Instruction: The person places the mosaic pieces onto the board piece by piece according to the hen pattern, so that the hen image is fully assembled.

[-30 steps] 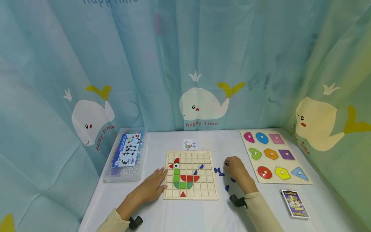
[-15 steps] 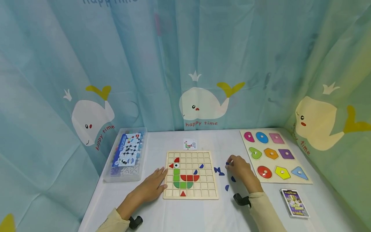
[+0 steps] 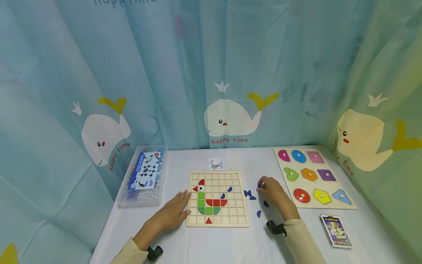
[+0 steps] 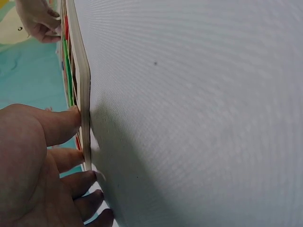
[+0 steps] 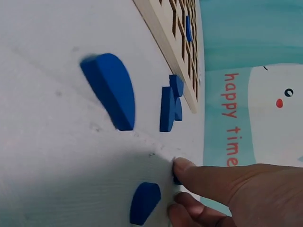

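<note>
In the head view a wooden grid board point(image 3: 235, 223) lies mid-table. Red, green and blue pieces in its cells form a bird. My left hand point(image 3: 173, 212) rests along the board's left edge, fingers extended; in the left wrist view the thumb and index finger touch the board's rim point(image 4: 84, 94). Right of the board, my right hand point(image 3: 274, 192) pinches a small blue half-circle piece point(image 5: 176, 180) at the tabletop, partly hidden by the thumb. Around it lie several more blue pieces, among them one half-circle point(image 3: 258, 213) nearer me and another point(image 5: 146, 203) close to the fingers.
A small pattern card point(image 3: 216, 164) lies behind the board. To the left stands a clear plastic box point(image 3: 143, 179). At the right are a shape puzzle board point(image 3: 314, 183) with knobbed pieces and a card pack point(image 3: 336, 231). A whale-print curtain point(image 3: 184, 73) hangs behind.
My right hand has shifted slightly right and turned, so the blue piece at its fingertips shows more clearly. It has barely moved in the last half second. The left hand stays in place.
</note>
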A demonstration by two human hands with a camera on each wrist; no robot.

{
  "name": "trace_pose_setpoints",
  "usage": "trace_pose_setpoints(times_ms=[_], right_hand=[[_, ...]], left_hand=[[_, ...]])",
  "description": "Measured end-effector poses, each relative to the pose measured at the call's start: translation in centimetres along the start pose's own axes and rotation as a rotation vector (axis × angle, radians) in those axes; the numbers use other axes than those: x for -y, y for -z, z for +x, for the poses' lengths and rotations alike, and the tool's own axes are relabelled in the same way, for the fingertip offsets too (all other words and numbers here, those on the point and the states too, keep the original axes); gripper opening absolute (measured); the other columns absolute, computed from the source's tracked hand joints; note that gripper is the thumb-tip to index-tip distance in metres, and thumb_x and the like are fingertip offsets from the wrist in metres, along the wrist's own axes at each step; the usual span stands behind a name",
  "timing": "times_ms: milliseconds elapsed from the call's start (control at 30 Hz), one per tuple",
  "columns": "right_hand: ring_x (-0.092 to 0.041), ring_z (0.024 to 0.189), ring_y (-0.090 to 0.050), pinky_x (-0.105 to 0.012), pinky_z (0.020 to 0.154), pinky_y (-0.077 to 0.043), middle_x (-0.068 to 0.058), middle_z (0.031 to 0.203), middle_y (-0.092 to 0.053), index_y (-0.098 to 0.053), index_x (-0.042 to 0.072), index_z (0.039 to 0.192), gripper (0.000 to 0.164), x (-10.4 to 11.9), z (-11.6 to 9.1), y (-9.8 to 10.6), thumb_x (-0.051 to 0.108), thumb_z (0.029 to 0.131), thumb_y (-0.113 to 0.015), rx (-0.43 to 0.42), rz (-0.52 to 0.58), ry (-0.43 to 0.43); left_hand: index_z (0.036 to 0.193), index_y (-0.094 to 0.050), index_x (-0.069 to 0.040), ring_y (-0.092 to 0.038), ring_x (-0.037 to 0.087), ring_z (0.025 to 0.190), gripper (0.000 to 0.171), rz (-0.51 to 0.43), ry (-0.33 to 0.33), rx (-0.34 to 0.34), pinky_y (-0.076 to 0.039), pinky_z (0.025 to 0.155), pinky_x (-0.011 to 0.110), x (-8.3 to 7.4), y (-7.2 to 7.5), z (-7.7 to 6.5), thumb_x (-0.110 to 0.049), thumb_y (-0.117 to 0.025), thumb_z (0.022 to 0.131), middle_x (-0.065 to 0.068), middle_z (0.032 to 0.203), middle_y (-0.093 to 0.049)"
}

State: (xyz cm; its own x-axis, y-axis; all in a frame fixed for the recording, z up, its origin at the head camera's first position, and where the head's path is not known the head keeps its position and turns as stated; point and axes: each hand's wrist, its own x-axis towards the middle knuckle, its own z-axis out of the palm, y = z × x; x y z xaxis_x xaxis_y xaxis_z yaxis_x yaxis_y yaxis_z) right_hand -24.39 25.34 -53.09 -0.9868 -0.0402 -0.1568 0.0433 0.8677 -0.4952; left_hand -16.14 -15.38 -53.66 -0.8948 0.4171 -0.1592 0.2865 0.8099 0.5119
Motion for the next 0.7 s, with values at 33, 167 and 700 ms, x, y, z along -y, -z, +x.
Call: trace_pose_setpoints(times_ms=[33,167,700], right_hand=[[-0.031,0.093,-0.063,-0.050,0.085,-0.060,-0.021,0.110,-0.066,-0.065,-0.001,0.118,0.025,0.0,0.0,0.0,0.012,0.098,-0.074,-0.005,0.003,0.003],[-0.030,0.092,-0.062,-0.049,0.084,-0.059,-0.020,0.107,-0.065,-0.065,-0.003,0.116,0.024,0.2,-0.2,-0.3,0.010,0.097,-0.074,-0.029,0.016,0.011],[-0.020,0.082,-0.061,-0.039,0.073,-0.058,-0.010,0.092,-0.064,-0.069,-0.002,0.102,0.017,7.5,-2.7,-3.2,0.007,0.093,-0.080,-0.072,0.029,0.129]], left_hand=[[0.165,-0.032,-0.005,-0.022,0.041,0.161,0.066,0.001,-0.002,-0.002,-0.027,0.128,0.060,0.0,0.0,0.0,-0.032,-0.056,0.110,0.017,0.173,-0.028],[0.165,-0.033,-0.005,-0.023,0.040,0.161,0.066,0.001,-0.001,-0.003,-0.027,0.128,0.060,-0.1,0.0,-0.1,-0.032,-0.057,0.110,0.017,0.173,-0.028],[0.166,-0.032,-0.005,-0.022,0.041,0.161,0.067,0.011,-0.002,-0.005,-0.027,0.127,0.061,0.2,-0.2,0.1,-0.032,-0.056,0.110,0.017,0.173,-0.028]])
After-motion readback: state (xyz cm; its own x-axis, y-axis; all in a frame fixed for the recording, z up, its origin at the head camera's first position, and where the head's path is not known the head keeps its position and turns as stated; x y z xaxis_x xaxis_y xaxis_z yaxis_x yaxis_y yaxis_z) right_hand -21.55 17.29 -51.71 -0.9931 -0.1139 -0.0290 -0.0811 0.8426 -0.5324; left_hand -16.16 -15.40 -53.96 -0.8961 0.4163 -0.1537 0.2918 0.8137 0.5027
